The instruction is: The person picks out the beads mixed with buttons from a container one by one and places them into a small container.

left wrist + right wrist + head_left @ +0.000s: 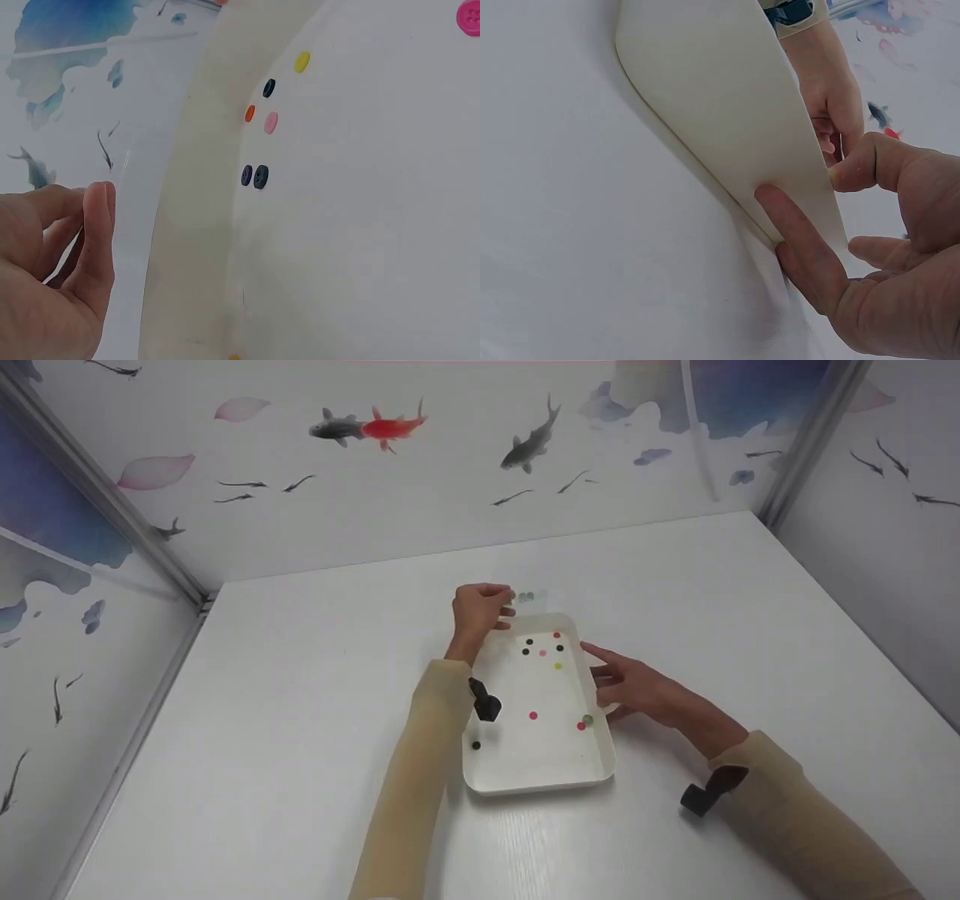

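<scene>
A white rectangular tray (517, 765) lies on the table with several small round buttons in it, among them a yellow button (558, 666), a green button (588, 720) and a black button (476, 745). My right hand (637, 686) grips its right side, fingers against the outer wall (720, 112) and thumb at the rim. Just past the far left corner, my left hand (478, 611) has thumb and forefinger tips together. Beside those tips lies a clear plastic item (547, 598) with green rounds (526, 597). I cannot tell whether the left fingertips pinch anything.
A white table (300, 697) bears the tray. Behind it stands a white panel (450, 510) printed with fish and petals, with more printed panels at left and right. Black wrist cameras sit on the left cuff (486, 705) and right cuff (705, 799).
</scene>
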Demonstrator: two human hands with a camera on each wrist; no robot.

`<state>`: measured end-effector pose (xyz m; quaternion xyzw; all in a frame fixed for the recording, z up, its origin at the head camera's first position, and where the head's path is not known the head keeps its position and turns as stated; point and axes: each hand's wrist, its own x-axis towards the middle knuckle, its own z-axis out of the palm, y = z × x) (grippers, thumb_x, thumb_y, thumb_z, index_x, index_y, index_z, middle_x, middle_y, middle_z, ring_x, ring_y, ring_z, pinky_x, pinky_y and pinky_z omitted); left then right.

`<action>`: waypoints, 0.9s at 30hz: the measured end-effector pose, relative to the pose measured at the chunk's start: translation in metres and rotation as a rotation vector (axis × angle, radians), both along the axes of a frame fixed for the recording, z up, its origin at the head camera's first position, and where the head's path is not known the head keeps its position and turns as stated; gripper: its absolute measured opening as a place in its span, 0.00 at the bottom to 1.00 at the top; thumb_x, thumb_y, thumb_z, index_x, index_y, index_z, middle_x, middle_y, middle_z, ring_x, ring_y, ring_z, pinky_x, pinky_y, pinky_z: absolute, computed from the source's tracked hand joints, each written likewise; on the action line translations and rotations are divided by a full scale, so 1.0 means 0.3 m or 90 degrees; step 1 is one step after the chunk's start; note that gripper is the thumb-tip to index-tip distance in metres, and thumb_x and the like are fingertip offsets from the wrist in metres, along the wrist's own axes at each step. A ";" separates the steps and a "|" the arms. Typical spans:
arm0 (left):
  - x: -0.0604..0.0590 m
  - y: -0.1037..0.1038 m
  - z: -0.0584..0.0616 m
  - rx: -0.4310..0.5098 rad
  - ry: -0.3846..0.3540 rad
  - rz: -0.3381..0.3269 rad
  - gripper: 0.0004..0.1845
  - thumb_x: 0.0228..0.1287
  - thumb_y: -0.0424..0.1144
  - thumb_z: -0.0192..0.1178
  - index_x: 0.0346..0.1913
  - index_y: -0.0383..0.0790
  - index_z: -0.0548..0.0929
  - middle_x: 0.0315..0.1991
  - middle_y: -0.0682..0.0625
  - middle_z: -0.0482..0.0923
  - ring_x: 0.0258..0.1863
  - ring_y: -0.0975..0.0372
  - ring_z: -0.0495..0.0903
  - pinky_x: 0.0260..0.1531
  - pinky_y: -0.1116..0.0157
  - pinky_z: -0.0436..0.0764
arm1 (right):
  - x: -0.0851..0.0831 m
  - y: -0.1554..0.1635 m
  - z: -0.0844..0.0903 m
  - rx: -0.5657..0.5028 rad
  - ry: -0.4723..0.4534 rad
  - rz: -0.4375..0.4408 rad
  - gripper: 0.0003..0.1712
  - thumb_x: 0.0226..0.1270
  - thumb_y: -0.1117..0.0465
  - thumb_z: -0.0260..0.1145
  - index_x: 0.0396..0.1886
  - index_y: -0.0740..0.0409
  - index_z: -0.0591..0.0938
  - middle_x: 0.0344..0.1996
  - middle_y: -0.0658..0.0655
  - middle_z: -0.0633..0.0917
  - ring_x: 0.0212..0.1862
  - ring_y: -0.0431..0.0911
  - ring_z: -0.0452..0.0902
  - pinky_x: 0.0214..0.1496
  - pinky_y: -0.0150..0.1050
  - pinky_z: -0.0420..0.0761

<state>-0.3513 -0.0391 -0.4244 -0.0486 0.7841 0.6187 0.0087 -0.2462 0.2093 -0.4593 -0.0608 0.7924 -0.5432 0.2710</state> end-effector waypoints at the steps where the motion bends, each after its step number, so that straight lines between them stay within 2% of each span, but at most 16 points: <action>1: 0.001 -0.001 0.000 -0.002 0.002 0.000 0.11 0.69 0.37 0.63 0.49 0.36 0.87 0.45 0.42 0.88 0.31 0.63 0.87 0.29 0.71 0.87 | 0.000 -0.001 0.000 -0.001 -0.001 -0.002 0.55 0.58 0.68 0.61 0.82 0.35 0.50 0.75 0.63 0.66 0.68 0.57 0.72 0.51 0.44 0.86; 8: 0.006 -0.008 0.003 -0.002 0.001 -0.007 0.11 0.69 0.37 0.63 0.50 0.37 0.87 0.45 0.44 0.88 0.30 0.64 0.86 0.29 0.72 0.86 | -0.003 -0.005 0.001 0.008 -0.001 -0.003 0.55 0.58 0.68 0.61 0.82 0.35 0.50 0.76 0.62 0.65 0.70 0.58 0.71 0.51 0.44 0.87; 15: 0.015 -0.019 -0.001 0.004 0.012 -0.043 0.14 0.70 0.40 0.63 0.53 0.37 0.85 0.49 0.42 0.86 0.31 0.65 0.85 0.28 0.72 0.86 | -0.012 -0.005 0.002 0.018 -0.005 -0.012 0.55 0.58 0.68 0.61 0.81 0.32 0.51 0.75 0.61 0.66 0.71 0.57 0.70 0.53 0.45 0.87; 20: 0.021 -0.027 -0.005 0.020 0.023 -0.056 0.14 0.69 0.39 0.64 0.53 0.36 0.86 0.50 0.39 0.86 0.30 0.65 0.85 0.26 0.72 0.85 | -0.010 -0.006 -0.002 0.013 -0.001 -0.005 0.56 0.57 0.69 0.61 0.82 0.34 0.50 0.75 0.62 0.66 0.71 0.57 0.69 0.52 0.45 0.87; 27: 0.040 -0.027 0.003 0.012 0.008 -0.096 0.13 0.68 0.41 0.66 0.51 0.40 0.87 0.48 0.41 0.86 0.31 0.65 0.85 0.25 0.71 0.85 | -0.007 -0.009 0.001 0.017 -0.010 -0.010 0.56 0.57 0.69 0.60 0.81 0.34 0.50 0.76 0.62 0.65 0.71 0.57 0.69 0.52 0.44 0.86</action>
